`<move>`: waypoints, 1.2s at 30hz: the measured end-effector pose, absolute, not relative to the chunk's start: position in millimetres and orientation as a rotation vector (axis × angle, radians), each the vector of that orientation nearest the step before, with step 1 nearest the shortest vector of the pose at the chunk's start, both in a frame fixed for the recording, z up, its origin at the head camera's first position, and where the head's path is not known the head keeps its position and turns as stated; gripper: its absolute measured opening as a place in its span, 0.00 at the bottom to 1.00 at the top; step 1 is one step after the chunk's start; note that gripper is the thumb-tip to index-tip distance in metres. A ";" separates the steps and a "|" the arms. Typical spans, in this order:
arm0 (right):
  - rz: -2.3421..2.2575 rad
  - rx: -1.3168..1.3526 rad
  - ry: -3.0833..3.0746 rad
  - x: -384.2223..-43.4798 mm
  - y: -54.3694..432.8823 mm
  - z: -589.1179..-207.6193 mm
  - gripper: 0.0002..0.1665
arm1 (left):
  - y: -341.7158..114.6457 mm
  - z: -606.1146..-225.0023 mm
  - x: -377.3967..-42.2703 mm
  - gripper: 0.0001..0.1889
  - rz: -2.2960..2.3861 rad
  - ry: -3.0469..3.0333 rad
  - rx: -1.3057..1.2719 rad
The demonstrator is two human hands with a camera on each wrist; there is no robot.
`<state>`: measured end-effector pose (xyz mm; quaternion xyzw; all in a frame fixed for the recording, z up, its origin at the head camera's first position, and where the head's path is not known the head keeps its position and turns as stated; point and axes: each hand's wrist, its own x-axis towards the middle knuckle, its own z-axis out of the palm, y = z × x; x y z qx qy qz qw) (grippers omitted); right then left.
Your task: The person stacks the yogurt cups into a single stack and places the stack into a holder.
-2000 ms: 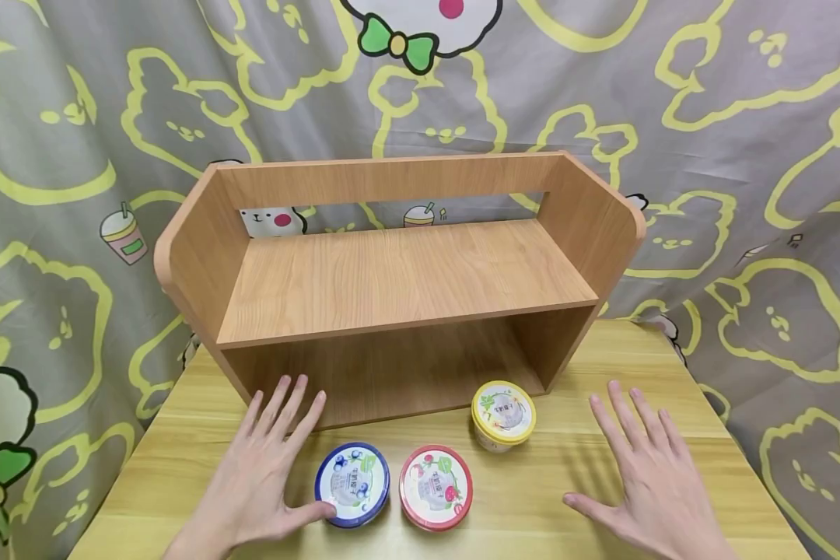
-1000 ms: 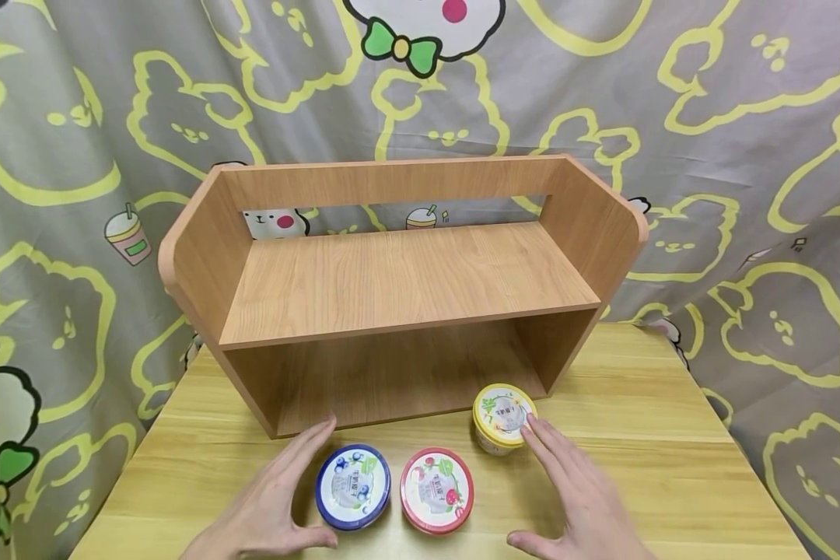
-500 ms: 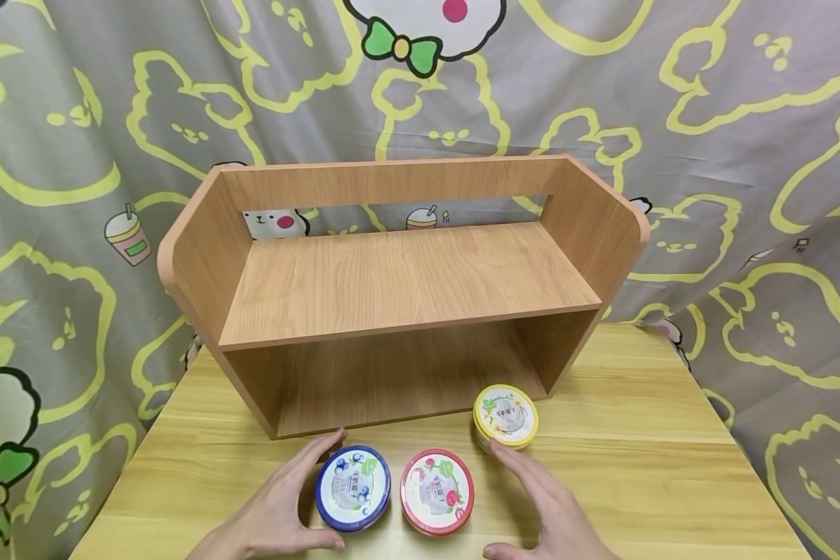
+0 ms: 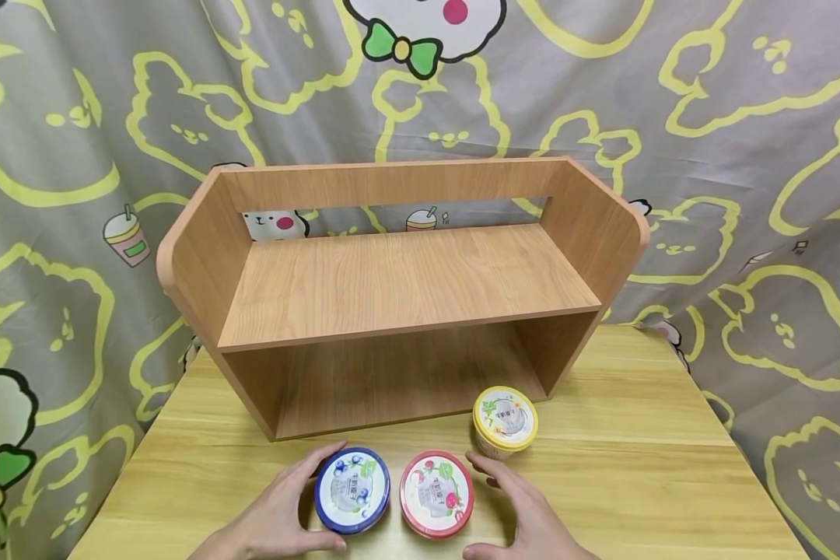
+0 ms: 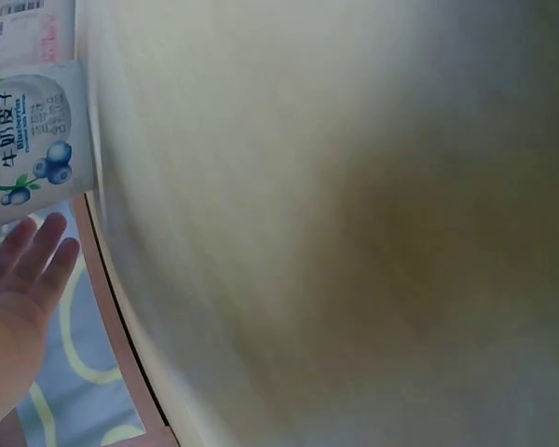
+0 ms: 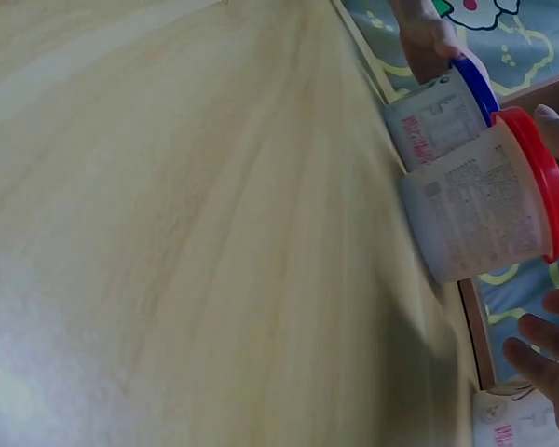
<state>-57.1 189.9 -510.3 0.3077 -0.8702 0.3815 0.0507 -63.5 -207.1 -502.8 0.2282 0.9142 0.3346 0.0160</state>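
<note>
A tub with a blue-rimmed lid (image 4: 352, 491) and blueberry print stands at the front of the table. My left hand (image 4: 280, 509) curves about its left side, thumb and fingertips close to the rim. In the left wrist view, straight fingers (image 5: 39, 256) lie beside the blueberry tub (image 5: 33, 140). Just right of it stands a tub with a red-rimmed lid (image 4: 437, 495) and strawberry print. My right hand (image 4: 525, 517) is spread at its right side, index fingertip near the lid. In the right wrist view, the thumb is close to the red lid (image 6: 538, 182), the other fingers apart from it.
A yellow-lidded tub (image 4: 505, 420) stands beyond the right hand, before the lower right corner of a two-level wooden shelf (image 4: 413, 280). The shelf stands on a wood-grain table (image 4: 644, 435). A grey patterned curtain (image 4: 728, 179) hangs behind and at both sides.
The right hand has come in from the far right, past the yellow-lidded tub, to the red-lidded one. The left hand has drawn back and curved round the blue-lidded tub. The tubs stay put.
</note>
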 end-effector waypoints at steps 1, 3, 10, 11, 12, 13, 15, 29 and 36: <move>1.182 0.938 -2.646 -57.5 188.9 -511.7 0.65 | -207.0 -503.1 -63.7 0.65 1.052 2.830 0.711; 1.188 0.948 -2.641 -58.5 187.1 -514.4 0.66 | -207.2 -503.4 -64.3 0.64 1.067 2.814 0.711; 1.222 0.906 -2.675 -61.2 181.6 -522.0 0.66 | -207.7 -503.4 -66.0 0.59 1.109 2.753 0.694; 1.230 0.906 -2.674 -61.3 180.6 -522.5 0.66 | -207.6 -503.4 -66.1 0.59 1.112 2.749 0.688; 1.244 0.904 -2.678 -61.3 179.8 -522.9 0.66 | -207.6 -503.4 -66.3 0.58 1.114 2.745 0.683; 1.254 0.897 -2.683 -61.4 178.8 -523.2 0.65 | -207.5 -503.3 -66.4 0.58 1.118 2.740 0.678; 1.266 0.889 -2.697 -61.6 177.0 -524.0 0.66 | -207.5 -503.3 -66.3 0.58 1.117 2.744 0.671; 1.398 0.738 -2.832 -64.4 167.7 -522.7 0.68 | -206.0 -500.5 -67.1 0.56 1.134 2.701 0.639; 1.441 0.791 -2.789 -65.1 165.9 -526.1 0.67 | -206.1 -500.8 -66.6 0.55 1.150 2.703 0.641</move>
